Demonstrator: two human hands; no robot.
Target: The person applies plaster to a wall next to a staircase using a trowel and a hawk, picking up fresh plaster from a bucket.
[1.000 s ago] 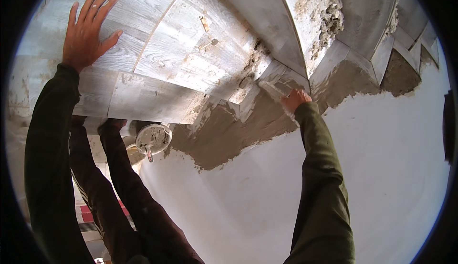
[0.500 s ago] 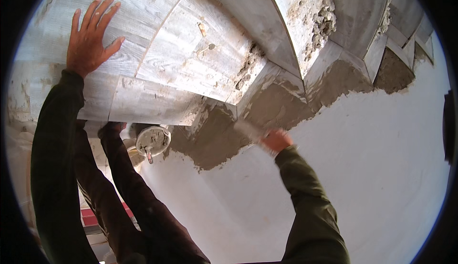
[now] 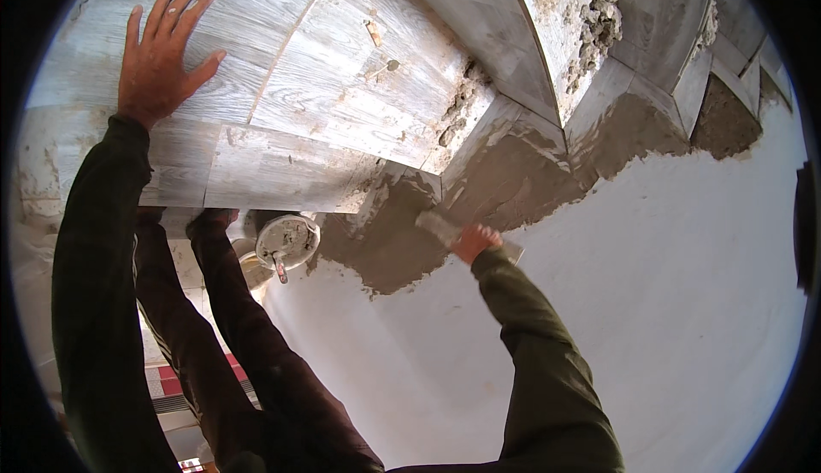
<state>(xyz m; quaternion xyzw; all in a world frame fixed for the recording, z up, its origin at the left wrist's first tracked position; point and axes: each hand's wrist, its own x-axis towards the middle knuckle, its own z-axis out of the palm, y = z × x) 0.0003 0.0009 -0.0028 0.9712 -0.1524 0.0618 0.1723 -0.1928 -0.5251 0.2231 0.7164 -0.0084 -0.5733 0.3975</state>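
My left hand [image 3: 158, 71] lies open with spread fingers on the grey wood-look tile surface [image 3: 333, 62] at the upper left. My right hand [image 3: 479, 240] grips a flat trowel [image 3: 434, 225] on a band of grey-brown mortar [image 3: 517, 169]. The mortar runs along the zigzag edge of the tiled steps [image 3: 590, 45], with a ragged border against white plaster [image 3: 624, 302].
A bucket [image 3: 288, 240] with grey mix and a handled tool in it sits below the lowest tiled edge, partly over another pale container [image 3: 255, 274]. My legs [image 3: 222, 276] are at the lower left. Rough, chipped cement [image 3: 457, 105] lines some step edges.
My right hand and the trowel have moved left and down along the mortar band, away from the step corner. My left hand stays spread on the tile.
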